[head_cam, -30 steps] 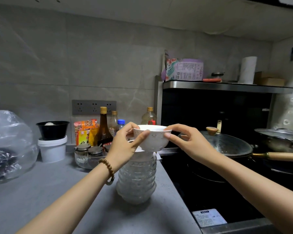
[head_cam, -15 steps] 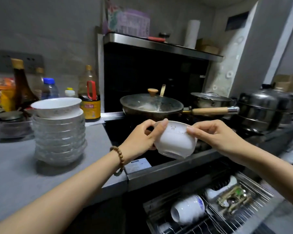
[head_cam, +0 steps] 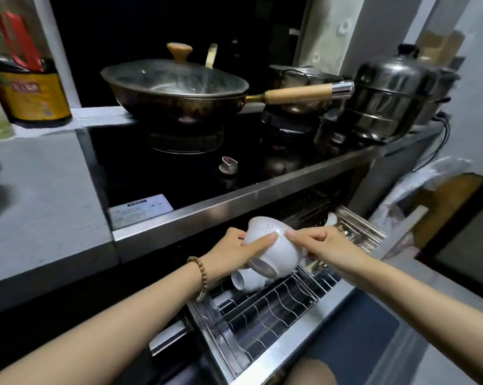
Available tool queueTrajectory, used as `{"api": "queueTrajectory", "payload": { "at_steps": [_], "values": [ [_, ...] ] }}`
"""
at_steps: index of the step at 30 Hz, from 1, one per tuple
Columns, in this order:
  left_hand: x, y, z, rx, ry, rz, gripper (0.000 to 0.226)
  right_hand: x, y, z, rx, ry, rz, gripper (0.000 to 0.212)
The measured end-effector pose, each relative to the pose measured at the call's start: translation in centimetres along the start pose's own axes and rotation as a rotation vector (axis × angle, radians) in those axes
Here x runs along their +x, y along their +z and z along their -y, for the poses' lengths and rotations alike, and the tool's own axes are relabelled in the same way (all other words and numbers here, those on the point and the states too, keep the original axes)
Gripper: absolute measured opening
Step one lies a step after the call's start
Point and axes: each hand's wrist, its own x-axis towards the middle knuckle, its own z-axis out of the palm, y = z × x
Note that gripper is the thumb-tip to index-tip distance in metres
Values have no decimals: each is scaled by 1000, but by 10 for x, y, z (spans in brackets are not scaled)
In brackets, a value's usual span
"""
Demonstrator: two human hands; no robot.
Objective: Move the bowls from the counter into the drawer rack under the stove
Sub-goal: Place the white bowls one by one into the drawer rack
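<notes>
Lowered from stove height half a second earlier, the white bowl [head_cam: 276, 247] now hangs tipped on its side just above the drawer rack [head_cam: 262, 311] under the stove, foot toward the camera. Both hands hold it: the left hand [head_cam: 229, 252] clasps its near wall and the right hand [head_cam: 325, 245] pinches the far side. Another bowl [head_cam: 248, 280] already lies in the rack just below. Placement appears under way; the next move calls for seating the bowl in the wires beside the other one, then letting go.

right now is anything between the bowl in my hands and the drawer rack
One thing: a white bowl lying in the drawer rack sits just under the held bowl, which the left hand and right hand both grip. The wire slots nearer the front look free.
</notes>
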Motion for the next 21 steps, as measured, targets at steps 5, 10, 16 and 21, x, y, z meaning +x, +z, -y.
{"api": "queueTrajectory", "payload": {
  "at_steps": [5,10,16,21],
  "values": [
    [22,11,50,-52,-138,14,64,19,2,-48,42,234,148,24],
    [40,7,92,-49,-221,26,59,46,13,-88,-53,324,230,34],
    [67,3,137,-5,-348,-105,67,85,35,-128,-12,387,187,31],
    [87,6,157,58,-387,-147,74,109,42,-160,-16,449,206,13]
  ]
}}
